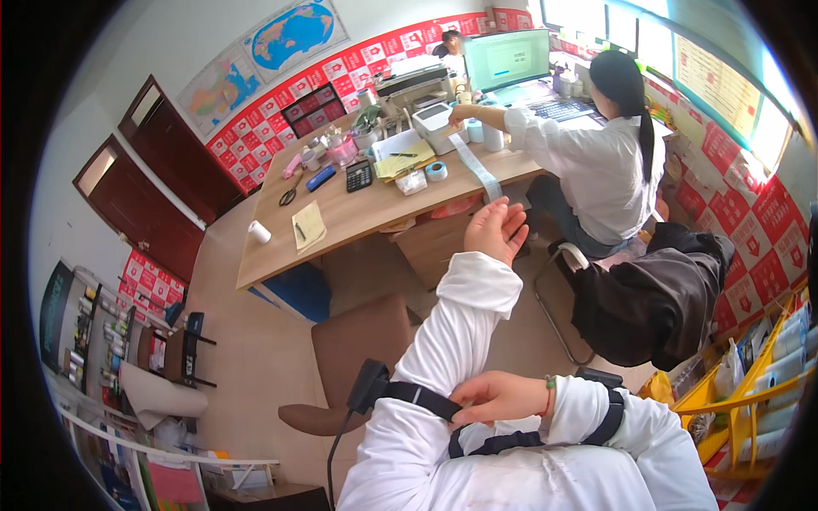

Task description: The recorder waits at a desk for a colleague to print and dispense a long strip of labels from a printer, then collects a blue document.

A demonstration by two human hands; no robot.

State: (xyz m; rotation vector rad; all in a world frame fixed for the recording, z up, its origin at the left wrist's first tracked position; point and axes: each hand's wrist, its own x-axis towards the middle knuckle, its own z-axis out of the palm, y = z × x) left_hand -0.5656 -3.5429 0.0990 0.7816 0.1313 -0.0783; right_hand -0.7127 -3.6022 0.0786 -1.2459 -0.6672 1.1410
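Nearest to the camera, the right hand (498,398) lies across the left forearm, its fingers bent and pressing on the black strap (426,399) that goes around the white sleeve (452,332). A small black device (367,385) sits on this strap at the outer side of the arm, and a thin cable hangs down from it. A second black strap (609,417) goes around the right sleeve, close to the wrist.

The left hand (496,230) is raised higher up in the picture, in front of the desk edge. Its fingers are loosely spread and hold nothing; the palm turns to the right.

Under the left arm stands a brown chair (358,341). To the right, a dark jacket (660,294) hangs over another chair.

Farther away is a long wooden desk (341,221). On it lie a yellow notepad (308,226), scissors (289,194), a calculator (359,175), a roll of tape (436,170) and a white paper cup (259,232). A person in a white shirt (596,166) sits at the desk, one hand on a small white printer (434,123), and a long paper strip (477,170) hangs from it over the desk edge. Behind is a monitor (507,60), and two maps (264,55) hang on the wall
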